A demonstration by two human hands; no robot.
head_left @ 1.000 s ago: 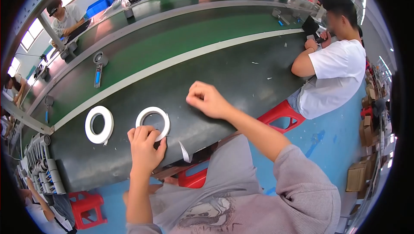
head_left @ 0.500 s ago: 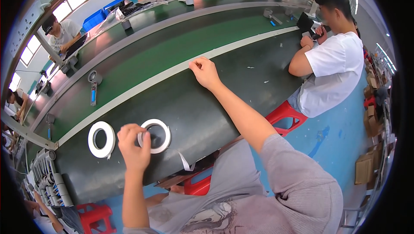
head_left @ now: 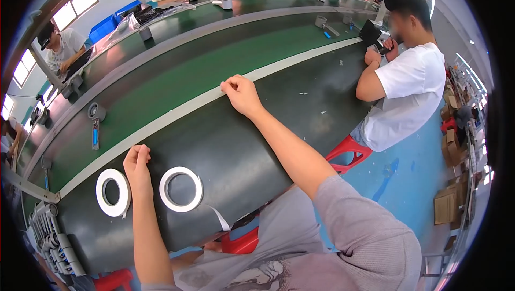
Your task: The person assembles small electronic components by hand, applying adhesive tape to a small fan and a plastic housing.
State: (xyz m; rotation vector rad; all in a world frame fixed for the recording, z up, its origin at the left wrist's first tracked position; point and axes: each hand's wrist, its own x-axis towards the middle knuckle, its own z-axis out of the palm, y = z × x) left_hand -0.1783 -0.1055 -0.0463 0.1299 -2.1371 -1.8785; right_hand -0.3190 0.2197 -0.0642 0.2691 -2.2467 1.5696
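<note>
My left hand (head_left: 138, 168) hovers near the white rail, between two white tape rolls. Its fingers are closed in a pinch; anything in them is too small to make out. Beside its wrist lies the left tape roll (head_left: 111, 174), flat on the dark worktop. The right tape roll (head_left: 181, 171) lies on the other side, a loose white tail (head_left: 220, 219) running from it to the worktop's near edge. My right hand (head_left: 242, 95) is at the white rail (head_left: 185, 107), fingers curled together. What it pinches, if anything, cannot be seen.
Beyond the rail, a green conveyor belt (head_left: 177, 71) carries a grey round-headed device (head_left: 96, 113) with a blue part in its handle. Grey parts (head_left: 53, 237) are stacked at the worktop's left end. A co-worker (head_left: 410, 87) sits at the right; others work across the belt.
My left hand has moved off the right tape roll, leftward and away from me toward the rail. My right hand stays curled by the rail. The whole view has shifted slightly.
</note>
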